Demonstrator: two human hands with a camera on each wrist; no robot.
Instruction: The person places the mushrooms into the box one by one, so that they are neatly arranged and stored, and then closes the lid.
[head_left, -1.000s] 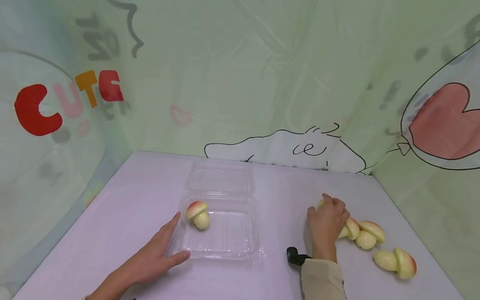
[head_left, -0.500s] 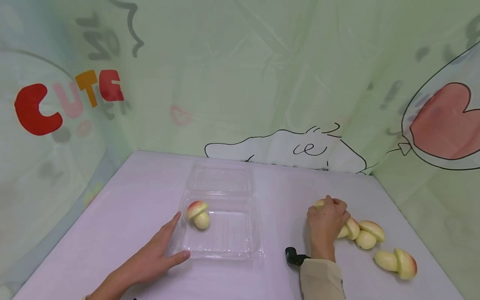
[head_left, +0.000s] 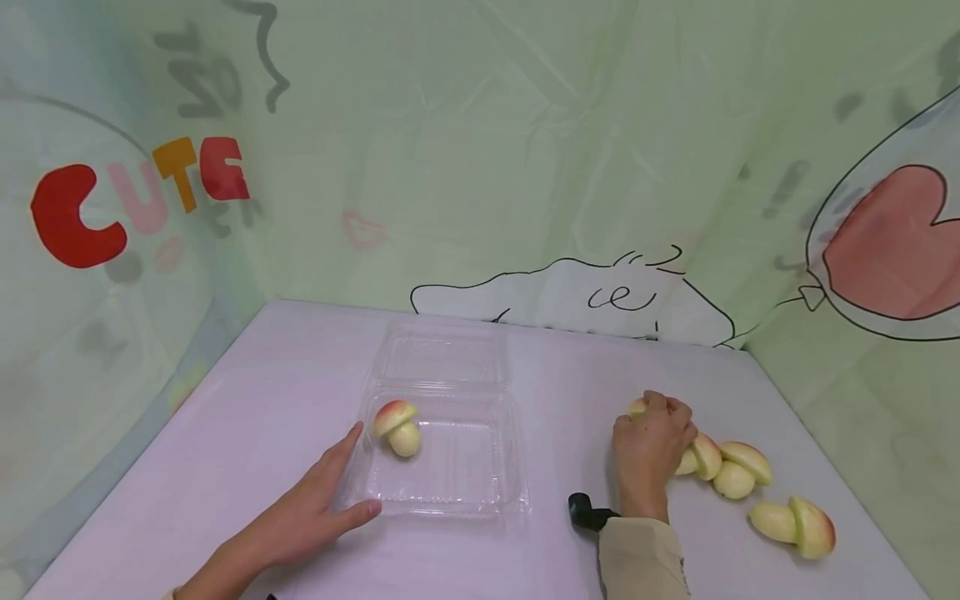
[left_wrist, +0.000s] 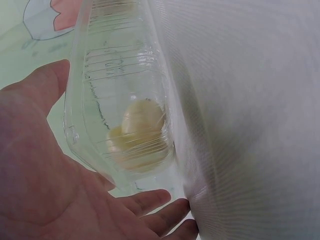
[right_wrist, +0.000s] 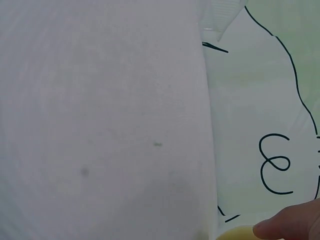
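Your left hand (head_left: pixel 311 508): it lies flat on the table (head_left: pixel 247 400) with the fingers straight. The thumb and fingertips touch the near left corner of the clear box (head_left: pixel 450 492). It holds nothing.
Your right hand (head_left: pixel 651 450): the fingers curl down over a mushroom toy (head_left: pixel 637 407) on the table. Only a bit of yellow shows past the fingers.
Clear box: it sits open in the middle of the table, with its lid (head_left: pixel 441 354) laid flat behind it. One red and yellow mushroom (head_left: pixel 397 425) lies in its left side.
More mushrooms: two (head_left: pixel 731 471) lie just beside your right hand, and one (head_left: pixel 798 525) lies farther right.
Writing: the wall cloth (head_left: pixel 480 150) says "CUTE" (head_left: pixel 135 200) in big red, pink and orange letters.
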